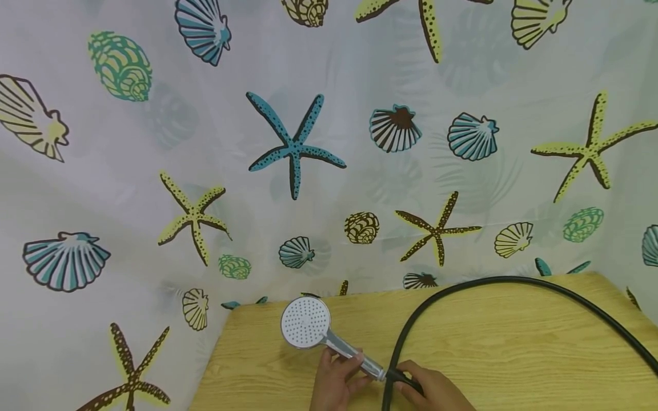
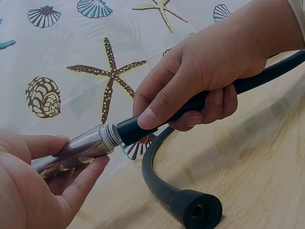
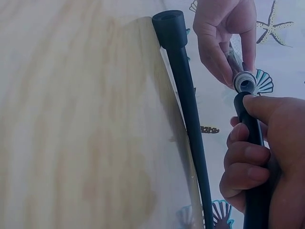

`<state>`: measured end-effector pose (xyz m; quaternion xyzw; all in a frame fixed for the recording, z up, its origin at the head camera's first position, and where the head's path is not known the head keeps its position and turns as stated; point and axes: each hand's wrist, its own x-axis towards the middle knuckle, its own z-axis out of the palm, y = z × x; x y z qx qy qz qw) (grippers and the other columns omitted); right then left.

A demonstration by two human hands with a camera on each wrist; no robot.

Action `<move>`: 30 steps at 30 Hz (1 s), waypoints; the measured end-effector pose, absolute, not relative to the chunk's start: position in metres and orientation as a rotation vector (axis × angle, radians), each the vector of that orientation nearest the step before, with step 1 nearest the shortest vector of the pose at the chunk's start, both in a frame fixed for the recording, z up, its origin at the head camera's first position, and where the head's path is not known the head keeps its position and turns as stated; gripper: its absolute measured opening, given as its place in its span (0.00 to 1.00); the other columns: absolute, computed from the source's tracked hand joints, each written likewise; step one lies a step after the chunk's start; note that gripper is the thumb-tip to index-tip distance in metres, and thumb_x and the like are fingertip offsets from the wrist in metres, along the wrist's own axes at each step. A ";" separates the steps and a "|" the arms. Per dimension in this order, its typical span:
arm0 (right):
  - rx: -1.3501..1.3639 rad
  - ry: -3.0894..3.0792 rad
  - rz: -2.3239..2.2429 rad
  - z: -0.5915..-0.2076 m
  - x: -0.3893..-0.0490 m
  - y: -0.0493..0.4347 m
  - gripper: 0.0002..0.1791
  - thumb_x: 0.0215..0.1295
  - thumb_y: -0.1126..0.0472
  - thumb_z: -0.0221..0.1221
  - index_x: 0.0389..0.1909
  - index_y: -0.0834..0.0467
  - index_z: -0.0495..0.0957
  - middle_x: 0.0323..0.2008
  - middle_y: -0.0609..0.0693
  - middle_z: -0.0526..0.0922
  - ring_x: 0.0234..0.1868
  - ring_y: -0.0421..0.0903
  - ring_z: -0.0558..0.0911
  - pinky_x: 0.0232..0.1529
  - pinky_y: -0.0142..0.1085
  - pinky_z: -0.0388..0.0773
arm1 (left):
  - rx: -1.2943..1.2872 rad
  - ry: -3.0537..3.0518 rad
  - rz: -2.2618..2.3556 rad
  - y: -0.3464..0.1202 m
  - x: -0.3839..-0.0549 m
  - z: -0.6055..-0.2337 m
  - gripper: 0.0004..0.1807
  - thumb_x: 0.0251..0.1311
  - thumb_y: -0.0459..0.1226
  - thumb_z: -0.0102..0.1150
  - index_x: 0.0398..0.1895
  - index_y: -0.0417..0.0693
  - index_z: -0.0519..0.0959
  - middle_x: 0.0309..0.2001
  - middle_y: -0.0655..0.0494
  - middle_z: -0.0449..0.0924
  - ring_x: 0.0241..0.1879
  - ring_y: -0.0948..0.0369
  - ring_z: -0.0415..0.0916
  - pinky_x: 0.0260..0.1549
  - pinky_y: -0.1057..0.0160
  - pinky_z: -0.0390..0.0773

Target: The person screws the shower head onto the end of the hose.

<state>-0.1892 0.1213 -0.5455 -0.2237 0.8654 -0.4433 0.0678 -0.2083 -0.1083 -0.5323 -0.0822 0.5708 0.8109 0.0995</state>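
A chrome shower head (image 1: 305, 322) with a round, dotted spray face is tilted up to the left over the wooden table. My left hand (image 1: 336, 377) holds its handle (image 2: 78, 150) between thumb and fingers. The handle's threaded end (image 2: 112, 135) faces my right hand (image 2: 190, 88). That hand grips one end of a black hose (image 3: 253, 126), thumb on top near the tip. The hose tip (image 2: 133, 130) is right at the threads, nearly in line with the handle. The hose's other end (image 2: 202, 210) has a wide, flared collar with a hole and lies beyond the hands.
From the hands, the black hose loops across the light wooden table (image 1: 514, 342) and runs off to the right. A white curtain (image 1: 329, 228) printed with shells and starfish hangs behind the table's back edge and along both sides.
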 end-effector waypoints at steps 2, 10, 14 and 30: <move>-0.677 2.609 -1.333 -0.546 -0.190 0.121 0.18 0.75 0.47 0.56 0.57 0.52 0.76 0.21 0.36 0.71 0.19 0.30 0.67 0.18 0.26 0.68 | -0.242 1.686 2.402 -0.108 -0.208 -0.532 0.39 0.62 0.35 0.68 0.69 0.37 0.55 0.54 0.44 0.77 0.50 0.56 0.82 0.51 0.51 0.88; -0.655 2.612 -1.330 -0.546 -0.190 0.121 0.18 0.74 0.47 0.56 0.57 0.52 0.77 0.21 0.36 0.71 0.19 0.30 0.67 0.18 0.27 0.68 | -0.248 1.678 2.397 -0.108 -0.209 -0.534 0.38 0.64 0.34 0.66 0.70 0.37 0.54 0.57 0.41 0.75 0.50 0.57 0.82 0.51 0.51 0.88; -0.660 2.617 -1.330 -0.546 -0.190 0.121 0.18 0.74 0.47 0.56 0.57 0.52 0.76 0.20 0.35 0.71 0.19 0.30 0.67 0.18 0.26 0.68 | -0.251 1.689 2.391 -0.108 -0.210 -0.534 0.38 0.63 0.34 0.67 0.69 0.36 0.54 0.58 0.39 0.75 0.51 0.56 0.82 0.51 0.50 0.88; -0.642 2.648 -1.316 -0.546 -0.191 0.122 0.16 0.73 0.50 0.58 0.55 0.53 0.77 0.20 0.38 0.71 0.19 0.32 0.67 0.18 0.27 0.66 | -0.256 1.688 2.383 -0.106 -0.209 -0.535 0.38 0.61 0.35 0.69 0.67 0.37 0.56 0.57 0.41 0.75 0.51 0.55 0.83 0.52 0.51 0.88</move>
